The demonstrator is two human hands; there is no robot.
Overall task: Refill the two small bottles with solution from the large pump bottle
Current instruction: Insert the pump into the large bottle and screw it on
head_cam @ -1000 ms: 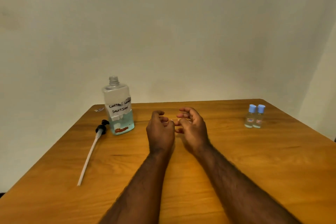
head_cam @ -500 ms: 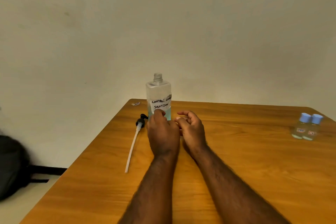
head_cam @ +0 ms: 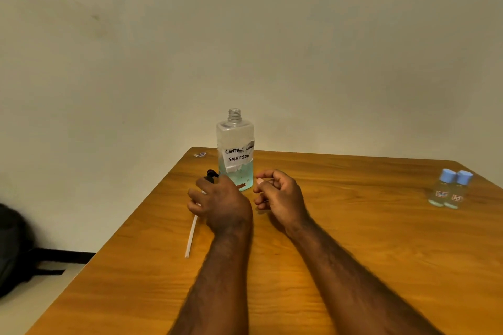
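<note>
The large bottle (head_cam: 236,144) stands uncapped at the table's far left, labelled "contact lens solution", with blue liquid in its lower part. Its pump lies beside it on the table: a black head (head_cam: 211,173) and a long white tube (head_cam: 190,236). My left hand (head_cam: 220,204) lies over the tube just below the head, its fingers curled around it. My right hand (head_cam: 280,196) hovers to the right of the bottle's base, loosely curled and holding nothing. Two small bottles (head_cam: 449,192) with blue caps stand side by side at the far right.
The wooden table (head_cam: 353,253) ends at its left edge close to the pump. A small scrap (head_cam: 200,154) lies at the far left corner. A black bag (head_cam: 11,247) sits on the floor to the left. A plain wall is behind.
My view has turned left, so the bottles sit further right in frame. My left hand moved left from beside my right hand onto the pump tube. My right hand stayed near the bottle.
</note>
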